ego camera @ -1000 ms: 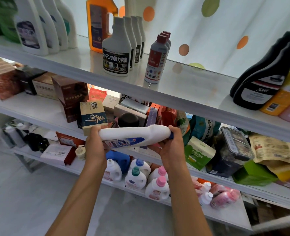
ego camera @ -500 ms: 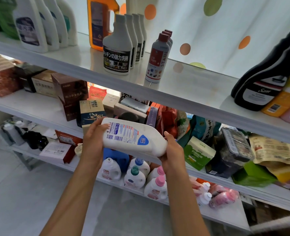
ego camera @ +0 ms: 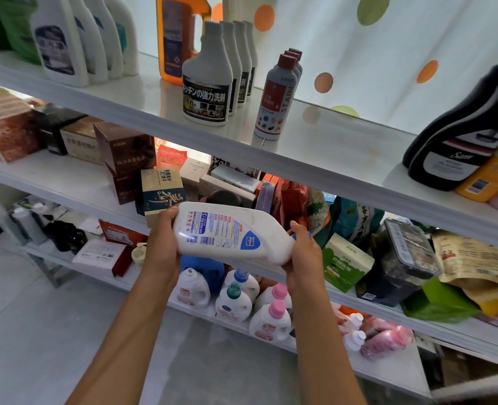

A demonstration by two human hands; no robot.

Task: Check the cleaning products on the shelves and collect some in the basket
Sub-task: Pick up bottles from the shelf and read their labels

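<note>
A white plastic bottle (ego camera: 230,232) with a blue label and fine print lies sideways in front of the middle shelf, its printed back side up. My left hand (ego camera: 161,241) grips its base end. My right hand (ego camera: 301,252) holds its neck end, where a bit of blue cap shows. On the top shelf (ego camera: 142,112) stand grey bottles with black labels (ego camera: 208,77), a red-capped stain remover (ego camera: 277,97), white bottles (ego camera: 66,39) and an orange jug (ego camera: 177,36). No basket is in view.
Two black bottles (ego camera: 464,135) stand at the top right. Boxes (ego camera: 125,153) and bags fill the middle shelf. Small white detergent bottles with pink, green and blue caps (ego camera: 241,299) stand on the lower shelf. Grey floor lies at the lower left.
Both hands rolled the white bottle from its narrow side to its printed back label, and the bottle came slightly nearer to the camera. It stays held at both ends.
</note>
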